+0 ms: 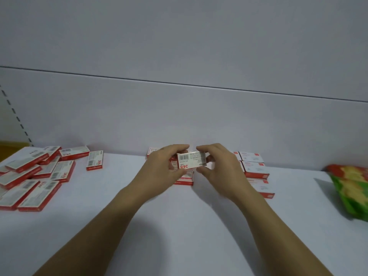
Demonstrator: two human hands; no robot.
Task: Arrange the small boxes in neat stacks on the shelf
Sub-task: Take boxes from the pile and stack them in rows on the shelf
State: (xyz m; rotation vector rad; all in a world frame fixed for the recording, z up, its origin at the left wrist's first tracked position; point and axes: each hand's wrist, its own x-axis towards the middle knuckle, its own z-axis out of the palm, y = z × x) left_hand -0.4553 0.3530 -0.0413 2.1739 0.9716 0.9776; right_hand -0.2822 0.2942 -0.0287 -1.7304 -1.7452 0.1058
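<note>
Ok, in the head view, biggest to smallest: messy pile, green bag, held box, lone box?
1. messy pile
2. green bag, cut off at the edge
3. held box and lone box look alike; the held one is nearer, so unranked

I hold one small box (191, 161) between my left hand (165, 166) and right hand (217, 166). It is white with red edges, and its barcode and red "24/6" face me. It sits just above a stack (184, 179) of like boxes near the back of the white shelf (179, 226). At far left lies a loose pile (29, 176), with a single box (95, 160) beside it. On the right stands a tidy row (255, 170).
</note>
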